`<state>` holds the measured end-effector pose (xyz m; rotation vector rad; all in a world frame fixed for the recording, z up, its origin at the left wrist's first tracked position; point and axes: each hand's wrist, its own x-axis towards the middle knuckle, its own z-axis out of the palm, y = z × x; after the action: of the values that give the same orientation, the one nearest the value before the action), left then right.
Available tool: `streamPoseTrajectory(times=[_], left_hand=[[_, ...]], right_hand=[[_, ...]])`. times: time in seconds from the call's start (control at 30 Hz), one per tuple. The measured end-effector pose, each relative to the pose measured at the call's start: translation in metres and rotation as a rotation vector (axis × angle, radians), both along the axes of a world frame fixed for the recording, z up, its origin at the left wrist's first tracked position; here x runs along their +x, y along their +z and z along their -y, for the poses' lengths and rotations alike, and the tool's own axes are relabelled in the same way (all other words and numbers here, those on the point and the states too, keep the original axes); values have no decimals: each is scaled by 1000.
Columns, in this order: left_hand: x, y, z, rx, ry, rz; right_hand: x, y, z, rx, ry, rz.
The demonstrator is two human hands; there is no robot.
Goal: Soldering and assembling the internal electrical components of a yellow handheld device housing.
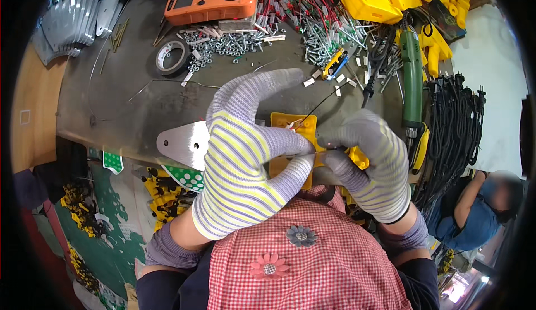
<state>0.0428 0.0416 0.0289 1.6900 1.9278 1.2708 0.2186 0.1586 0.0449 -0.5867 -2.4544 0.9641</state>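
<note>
1. Shows silver metal blades (70, 22) fanned in a stack at ten o'clock.
2. Shows a roll of dark tape (164, 67) lying flat between ten and eleven, with a drilled grey metal plate (181, 141) at nine.
3. Displays an orange meter (212, 0) at eleven, just above loose metal nuts (215, 53).
4. Keeps the left hand (237, 165), striped-gloved, near centre toward eight, thumb and forefinger narrowly apart, other fingers spread wide; cannot tell the exact hold.
5. Places the yellow plastic part (285, 119) just off centre toward one, at both hands' fingertips, with a thin dark wire (322, 106) slanting across.
6. Shows piled screws (321, 45) at one o'clock.
7. Bends the right hand (377, 167), also gloved, just past three, thumb and forefinger narrowly set; cannot tell the grip.
8. Shows a green power screwdriver (411, 75) at two, black cables (455, 120) at three and a seated person (466, 212) in blue beyond, toward four.
</note>
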Motion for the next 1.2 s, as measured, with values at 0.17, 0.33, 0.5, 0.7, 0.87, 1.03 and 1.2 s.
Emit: streamPoseTrajectory(times=[0.17, 0.33, 0.5, 0.7, 0.87, 1.03, 1.2], left_hand=[[-7, 21, -5, -28, -55, -257], [-16, 0, -9, -111, -260, 274], [2, 3, 6, -20, 49, -137], [2, 5, -1, 4, 8, -297], [-5, -8, 3, -32, -86, 152], [-4, -4, -2, 5, -85, 1], [-2, -6, 4, 33, -39, -138]], right_hand=[[-7, -1, -7, -6, 89, -8], [-10, -1, -14, 682, 472, -229], [-11, -6, -6, 120, 92, -62], [-16, 1, -14, 260, 194, 81], [-10, 2, -20, 450, 291, 30], [-9, -5, -12, -77, 125, 28], [2, -15, -23, 227, 198, -67]])
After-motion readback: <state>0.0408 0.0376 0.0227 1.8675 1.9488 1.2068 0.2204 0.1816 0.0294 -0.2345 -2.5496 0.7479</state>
